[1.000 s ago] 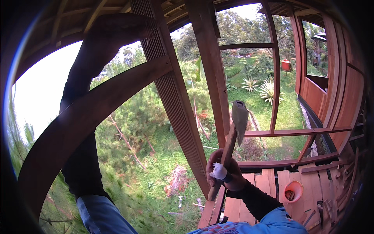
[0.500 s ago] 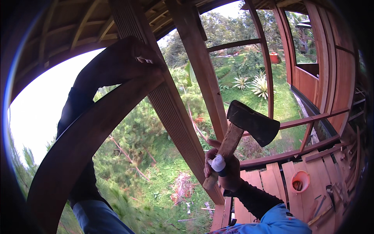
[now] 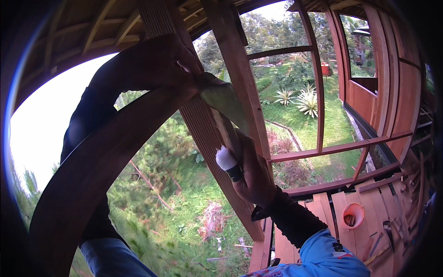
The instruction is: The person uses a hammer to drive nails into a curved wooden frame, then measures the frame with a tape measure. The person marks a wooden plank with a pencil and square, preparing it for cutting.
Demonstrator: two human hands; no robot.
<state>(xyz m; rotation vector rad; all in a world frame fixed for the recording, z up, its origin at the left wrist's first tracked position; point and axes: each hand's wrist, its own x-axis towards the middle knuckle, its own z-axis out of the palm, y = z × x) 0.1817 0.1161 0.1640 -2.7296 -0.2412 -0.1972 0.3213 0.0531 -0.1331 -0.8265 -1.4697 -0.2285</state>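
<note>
A long dark wooden board (image 3: 104, 143) slants up from the lower left to a ridged wooden post (image 3: 210, 150). My left hand (image 3: 159, 62) is closed around the board's upper end, against the post. My right hand (image 3: 256, 173) grips a hatchet (image 3: 225, 99) by its wooden handle. The hatchet's head is raised beside the board's end and looks blurred; whether it touches the board or post I cannot tell. A white wrapping (image 3: 225, 158) with a black band covers what looks like my right thumb.
Upright beams (image 3: 237, 78) and a low rail (image 3: 341, 148) frame the open side, with grass and plants below. On the plank floor (image 3: 318, 212) at right stand an orange bucket (image 3: 353, 216) and, beside it, a hammer-like tool (image 3: 388, 231) and loose wood pieces.
My right hand has moved up and left, bringing the hatchet head from the right of the post to the board's end. My left hand keeps its hold, shifted slightly.
</note>
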